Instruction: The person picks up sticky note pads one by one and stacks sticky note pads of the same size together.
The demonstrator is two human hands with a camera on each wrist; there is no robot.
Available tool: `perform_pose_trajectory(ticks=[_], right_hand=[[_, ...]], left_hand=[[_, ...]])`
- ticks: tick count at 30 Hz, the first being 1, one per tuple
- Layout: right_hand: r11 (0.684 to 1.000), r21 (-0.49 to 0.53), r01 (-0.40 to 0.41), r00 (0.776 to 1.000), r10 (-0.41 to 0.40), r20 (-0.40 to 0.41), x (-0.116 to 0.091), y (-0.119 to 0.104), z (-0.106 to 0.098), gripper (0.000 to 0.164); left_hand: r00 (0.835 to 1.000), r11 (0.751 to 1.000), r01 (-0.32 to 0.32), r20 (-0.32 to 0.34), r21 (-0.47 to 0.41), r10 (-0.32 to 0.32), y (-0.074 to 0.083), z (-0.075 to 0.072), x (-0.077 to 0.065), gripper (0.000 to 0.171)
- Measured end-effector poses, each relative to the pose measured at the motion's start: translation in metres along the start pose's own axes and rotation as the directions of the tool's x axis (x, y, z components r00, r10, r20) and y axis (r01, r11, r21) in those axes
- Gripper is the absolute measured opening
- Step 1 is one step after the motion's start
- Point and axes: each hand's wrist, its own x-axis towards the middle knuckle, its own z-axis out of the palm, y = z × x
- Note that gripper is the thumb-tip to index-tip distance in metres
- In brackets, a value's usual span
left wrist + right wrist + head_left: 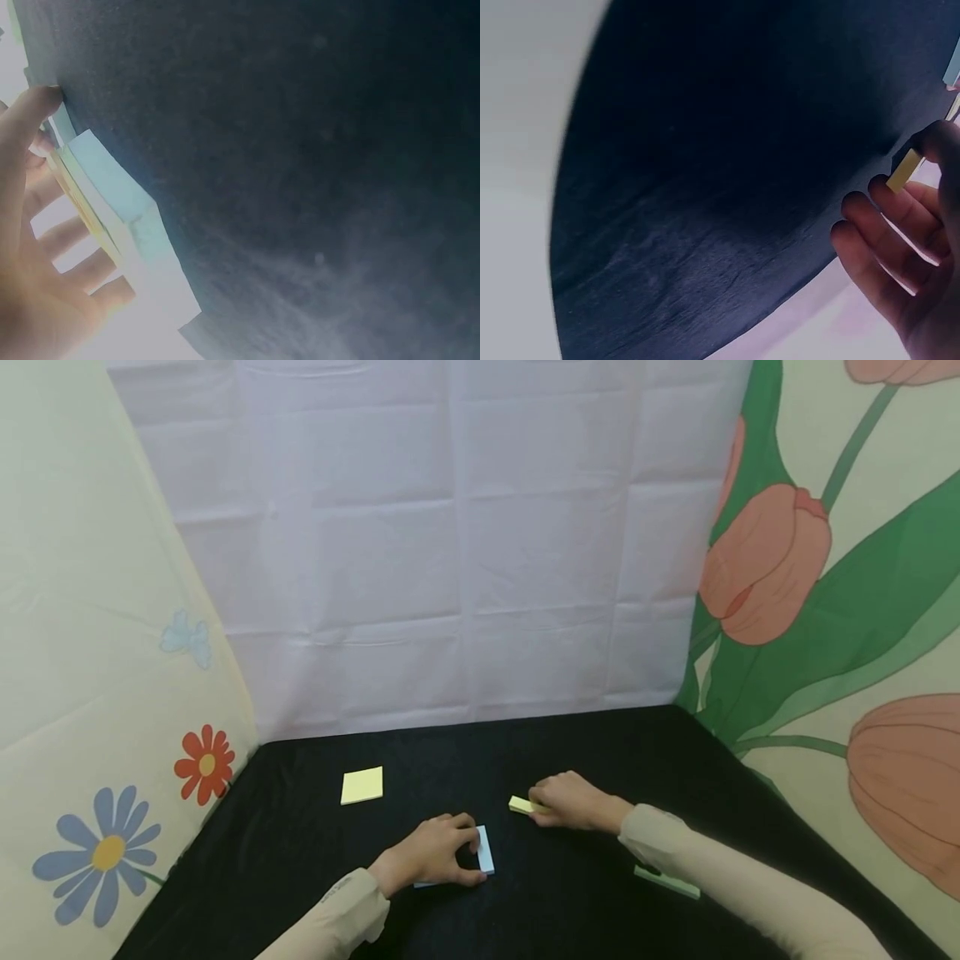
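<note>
My left hand (435,853) curls over a narrow light blue sticky note pad (486,852), thumb at its near end and fingertips toward its far end. A second light blue pad (124,195) lies under the palm, mostly hidden in the head view. Farther to the right, my right hand (573,802) pinches a narrow yellow sticky note pad (519,805) between thumb and index finger. In the right wrist view the end of this yellow pad (904,171) shows at the fingertips, the other fingers loosely bent.
A square yellow sticky note pad (362,786) lies at the back left of the black tablecloth (450,760). A pale green pad (667,882) lies partly under the right forearm. A white cloth (450,543) hangs behind, with flowered cloths on both sides.
</note>
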Motion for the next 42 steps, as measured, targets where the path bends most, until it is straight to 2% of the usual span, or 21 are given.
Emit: perform_pose_trajectory(ticks=[8, 18, 31, 42], right_hand=[[1.0, 0.006, -0.016, 0.998, 0.015, 0.061, 0.004, -0.005, -0.001, 0.015], [0.999, 0.016, -0.029, 0.996, 0.027, 0.089, 0.003, -0.006, 0.001, 0.011], [0.995, 0.087, -0.04, 0.993, 0.03, 0.116, 0.012, -0.022, -0.001, 0.012], [0.995, 0.09, -0.029, 0.996, 0.021, 0.087, 0.016, -0.03, 0.005, 0.014]], left_hand=[[1.0, 1.0, 0.002, -0.01, 0.002, -0.002, -0.001, 0.003, 0.001, 0.034], [1.0, 1.0, 0.001, -0.01, 0.004, -0.001, -0.002, 0.005, 0.001, 0.034], [1.0, 1.0, 0.001, -0.012, 0.0, -0.001, -0.001, -0.001, -0.003, 0.034], [1.0, 1.0, 0.008, -0.005, -0.005, -0.008, -0.001, 0.001, -0.004, 0.034]])
